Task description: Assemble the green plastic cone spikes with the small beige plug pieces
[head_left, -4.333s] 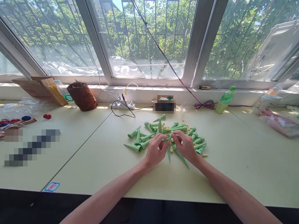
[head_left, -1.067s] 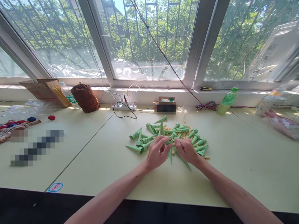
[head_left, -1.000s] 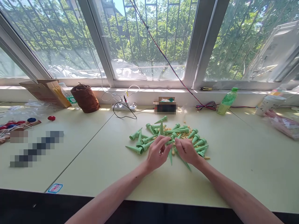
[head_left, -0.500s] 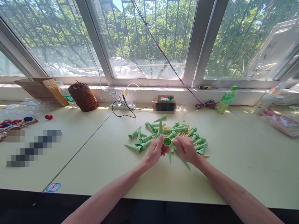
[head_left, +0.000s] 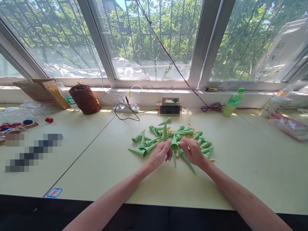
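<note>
A green plastic watering spike [head_left: 174,145] is gripped in my left hand [head_left: 160,154], its hollow open end toward me and its tip pointing up and away. My right hand [head_left: 192,150] is closed in a pinch at the spike's right side, on a small tan peg [head_left: 180,144] that is mostly hidden by the fingers. Around and behind both hands lies a loose pile of similar green spikes [head_left: 151,141], one standing upright [head_left: 165,131]. Several small tan pegs [head_left: 190,138] lie scattered among them.
Along the sill stand a brown bag [head_left: 84,99], a power strip [head_left: 126,107] with cables, a small box [head_left: 169,108] and a green bottle [head_left: 233,102]. A white cup [head_left: 275,107] and a pink bag [head_left: 291,126] are far right. Red and blue balls [head_left: 49,120] lie left.
The spike in my left hand has tilted, so its tip now shows above the open end. Both hands have shifted slightly, still close together at the spike.
</note>
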`<state>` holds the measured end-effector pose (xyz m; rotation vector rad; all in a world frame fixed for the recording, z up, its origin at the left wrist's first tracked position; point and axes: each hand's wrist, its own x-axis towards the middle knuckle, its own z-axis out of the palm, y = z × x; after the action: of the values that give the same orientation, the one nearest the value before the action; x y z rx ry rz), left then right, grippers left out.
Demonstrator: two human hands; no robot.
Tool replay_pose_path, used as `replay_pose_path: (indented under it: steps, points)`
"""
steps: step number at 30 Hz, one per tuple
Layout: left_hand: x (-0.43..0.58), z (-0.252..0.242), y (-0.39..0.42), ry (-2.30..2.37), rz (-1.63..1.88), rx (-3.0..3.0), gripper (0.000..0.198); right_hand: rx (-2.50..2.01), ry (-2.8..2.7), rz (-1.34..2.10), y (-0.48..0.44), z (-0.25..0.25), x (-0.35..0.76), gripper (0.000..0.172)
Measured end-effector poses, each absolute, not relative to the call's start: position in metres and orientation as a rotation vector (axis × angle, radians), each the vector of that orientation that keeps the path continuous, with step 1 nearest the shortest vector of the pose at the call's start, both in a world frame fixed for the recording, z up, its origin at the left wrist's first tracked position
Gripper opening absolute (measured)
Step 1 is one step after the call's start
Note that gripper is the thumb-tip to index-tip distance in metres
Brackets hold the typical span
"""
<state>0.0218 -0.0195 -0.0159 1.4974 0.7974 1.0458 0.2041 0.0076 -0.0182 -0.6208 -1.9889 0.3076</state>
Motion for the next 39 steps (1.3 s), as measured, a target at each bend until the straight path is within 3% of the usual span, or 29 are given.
replay_pose_path:
  steps: [11, 29, 39]
  points:
    - [0.019, -0.015, -0.020, 0.781, 0.969, 1.658, 0.053, -0.719, -1.966, 0.255, 0.011, -0.021, 0.205, 0.043]
    - [0.021, -0.021, -0.019, 0.891, 1.123, 1.913, 0.035, -0.785, -1.947, 0.270, 0.011, -0.020, 0.206, 0.044]
    - [0.018, -0.028, -0.016, 0.968, 1.225, 2.167, 0.036, -0.790, -1.939, 0.268, 0.011, -0.020, 0.204, 0.047]
